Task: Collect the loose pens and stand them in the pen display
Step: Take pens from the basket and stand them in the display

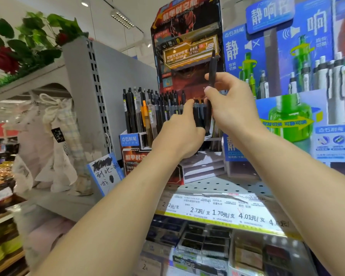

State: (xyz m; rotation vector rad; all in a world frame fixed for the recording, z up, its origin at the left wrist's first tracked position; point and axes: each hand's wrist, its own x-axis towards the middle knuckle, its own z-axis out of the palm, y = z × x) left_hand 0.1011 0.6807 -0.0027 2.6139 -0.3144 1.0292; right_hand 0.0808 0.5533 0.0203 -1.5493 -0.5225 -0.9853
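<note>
The right hand [230, 100] pinches a dark pen [212, 76] upright between thumb and fingers, its lower end just below the hand, among the pens already standing in the pen display [187, 124]. The left hand [179, 132], just beside it, reaches into those same pens, forefinger extended (whether it grips any, I cannot tell). Best to keep the pen vertical, part the neighbours with the left forefinger, and lower it straight into a free slot without tipping the rest

Pen display [141, 144] stands on the shelf [217, 186] — cloth bags [48, 140] left, boxed display [307, 116] right.
</note>
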